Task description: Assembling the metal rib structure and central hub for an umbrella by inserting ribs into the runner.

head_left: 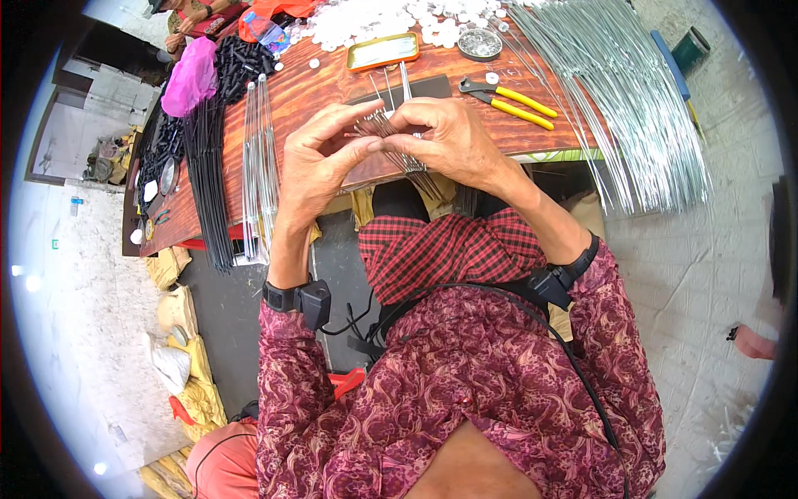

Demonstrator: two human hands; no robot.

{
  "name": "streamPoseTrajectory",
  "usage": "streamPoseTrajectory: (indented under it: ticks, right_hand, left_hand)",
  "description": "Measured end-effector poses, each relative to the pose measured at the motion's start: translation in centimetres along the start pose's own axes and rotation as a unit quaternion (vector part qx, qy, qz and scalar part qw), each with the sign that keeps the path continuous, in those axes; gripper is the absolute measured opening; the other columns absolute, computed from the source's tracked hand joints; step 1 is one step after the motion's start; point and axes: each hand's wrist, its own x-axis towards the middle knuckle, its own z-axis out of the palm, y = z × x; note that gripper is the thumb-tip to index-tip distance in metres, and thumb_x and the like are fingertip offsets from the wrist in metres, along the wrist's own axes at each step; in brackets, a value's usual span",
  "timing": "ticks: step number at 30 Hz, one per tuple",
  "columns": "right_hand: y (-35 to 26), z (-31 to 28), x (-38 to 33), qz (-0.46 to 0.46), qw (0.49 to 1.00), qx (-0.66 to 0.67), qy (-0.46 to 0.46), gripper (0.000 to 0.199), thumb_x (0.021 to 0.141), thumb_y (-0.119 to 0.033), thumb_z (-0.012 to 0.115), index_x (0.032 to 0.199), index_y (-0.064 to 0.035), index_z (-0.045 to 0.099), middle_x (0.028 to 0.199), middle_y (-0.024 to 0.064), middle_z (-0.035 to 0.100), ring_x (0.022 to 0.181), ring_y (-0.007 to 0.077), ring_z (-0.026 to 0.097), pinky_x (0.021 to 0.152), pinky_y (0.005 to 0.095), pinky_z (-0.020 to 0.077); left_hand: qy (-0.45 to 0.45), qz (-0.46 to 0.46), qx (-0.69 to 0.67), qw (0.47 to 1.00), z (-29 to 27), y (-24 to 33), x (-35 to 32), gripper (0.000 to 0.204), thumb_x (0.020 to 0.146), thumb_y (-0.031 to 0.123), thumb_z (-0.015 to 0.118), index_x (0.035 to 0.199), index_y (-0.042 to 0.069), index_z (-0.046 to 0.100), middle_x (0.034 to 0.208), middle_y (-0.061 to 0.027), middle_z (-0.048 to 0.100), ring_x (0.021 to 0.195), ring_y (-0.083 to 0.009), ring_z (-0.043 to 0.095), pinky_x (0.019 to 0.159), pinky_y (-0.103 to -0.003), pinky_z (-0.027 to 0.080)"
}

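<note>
Near the table's front edge, both my hands are raised close together around a small bundle of thin metal wires (413,172). Fingers and thumb of my left hand (320,154) are closed on its left side. My right hand (455,137) pinches the same bundle from the right, the two thumbs almost meeting. The wires slant, their lower ends showing beneath my right hand; the fingers partly hide the middle. Just behind my hands lies a dark flat block (432,87). To the right are nippers (511,106) with yellow handles.
The reddish wooden table (332,83) bears a big sheaf of silver wires (636,100) at right. Black rods (208,183) and silver rods (259,158) overhang its left front edge. White discs (357,25), a yellow-rimmed tray (378,55) and a round tin (480,46) lie behind. Another person's hand (174,43) shows far left.
</note>
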Motion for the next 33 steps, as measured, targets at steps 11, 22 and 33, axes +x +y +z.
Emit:
streamPoseTrajectory:
  ticks: [11,22,33]
  right_hand:
    - [1.4,0.5,-0.1,-0.059,0.998,-0.019,0.023,0.023,0.083,-0.027,0.07,0.091,-0.0054,0.07,0.076,0.0121,0.065,0.07,0.0301,0.064,0.061,0.038,0.0485]
    - [2.3,-2.5,-1.2,-0.086,0.994,-0.025,0.057,0.016,0.086,-0.015,0.068,0.079,-0.0003,0.066,0.06,0.0056,0.048,0.055,0.0122,0.042,0.051,0.0299,0.035]
    - [1.2,-1.2,-0.6,-0.059,0.998,0.002,0.033,0.014,0.083,-0.017,0.07,0.085,-0.0027,0.069,0.067,0.0106,0.063,0.056,0.017,0.056,0.055,0.0315,0.0441]
  left_hand:
    - [0.03,-0.004,-0.024,0.999,-0.3,-0.9,-0.2,0.024,0.082,-0.004,0.071,0.107,-0.003,0.068,0.098,-0.0074,0.068,0.09,-0.0132,0.066,0.081,-0.026,0.052]
    - [0.131,0.016,-0.02,0.991,-1.5,-2.0,-0.9,0.015,0.085,-0.003,0.069,0.1,-0.003,0.07,0.092,-0.0049,0.067,0.083,-0.0102,0.063,0.075,-0.023,0.051]
    - [0.105,0.048,0.022,0.993,-0.4,-1.2,-0.5,0.016,0.081,-0.002,0.072,0.097,-0.001,0.073,0.091,-0.0047,0.068,0.078,-0.0075,0.061,0.069,-0.021,0.048]
